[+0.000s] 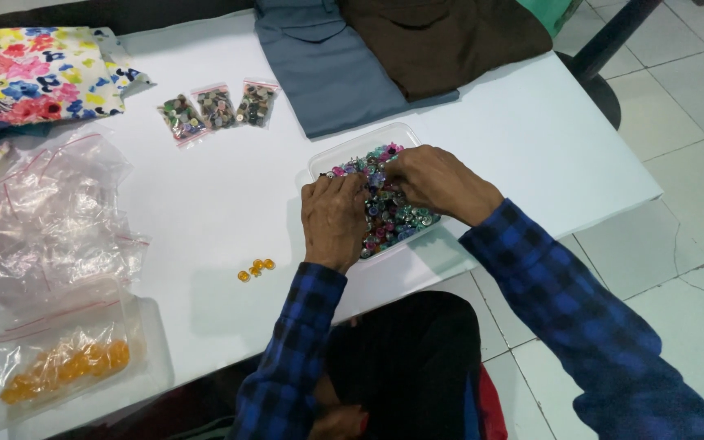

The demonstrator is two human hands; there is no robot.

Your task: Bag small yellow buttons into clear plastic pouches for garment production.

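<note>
White flat-topped surface point(205, 204), broad and rigid, carries everything listed here. Folded cloth at its far edge: one grey-blue piece point(319, 65) and one dark brown piece point(442, 37), with a bright flower-printed fabric point(38, 73) at the far left corner; all soft and limp by the look of them. Heap of empty clear plastic zip bags point(50, 220) at my left, crinkled, probably light and slippery. Clear zip bag of orange buttons point(63, 367) lying in a shallow clear tray near the left front edge. Shallow clear plastic rectangular container point(368, 140), directly before me near the front edge, filled with small mixed-colour round buttons point(397, 216); I judge the container thin-walled and somewhat flexible, best lifted by both short rims, while the buttons are hard, light, smooth and prone to skitter, best pinched one at a time by the rim between thumb and forefinger. My left hand point(334, 218) rests palm-down over the near side of the container, fingers curled into the buttons; my right hand point(437, 181) bends over the far side, fingertips down among them; whether either has pinched one I cannot tell. Three small sealed bags of dark mixed buttons point(217, 108) in a row beyond. Four loose orange buttons point(256, 268) just left of my left wrist.
</note>
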